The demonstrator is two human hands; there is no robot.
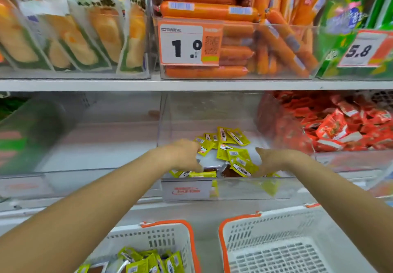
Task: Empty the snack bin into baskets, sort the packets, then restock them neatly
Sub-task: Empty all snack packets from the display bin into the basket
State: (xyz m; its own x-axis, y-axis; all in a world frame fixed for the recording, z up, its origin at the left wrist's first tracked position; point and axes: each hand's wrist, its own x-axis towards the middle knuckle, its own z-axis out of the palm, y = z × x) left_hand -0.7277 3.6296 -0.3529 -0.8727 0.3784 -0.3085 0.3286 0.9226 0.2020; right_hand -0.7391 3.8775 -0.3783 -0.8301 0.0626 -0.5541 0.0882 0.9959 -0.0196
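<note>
A clear snack bin [225, 189] is seen on the lower shelf [191, 85], its open top facing up and its long axis running back into the shelf. Yellow-green packets [232, 151] lie scattered flat on its floor, pointing every way; some darker packets [212, 169] lie near the front wall.

Both arms are stretched forward into the bin. The left hand [182, 154] is set over the packets at the left, fingers curled downward; whether a packet is pinched cannot be told. The right hand [270, 162] is set at the right, thumb raised, fingers bent down against the packets; its grip cannot be told either.

Below, two white baskets with orange rims stand side by side. The left basket [170, 236] holds yellow-green packets; the right basket [276, 230] shows a bare floor.
</note>
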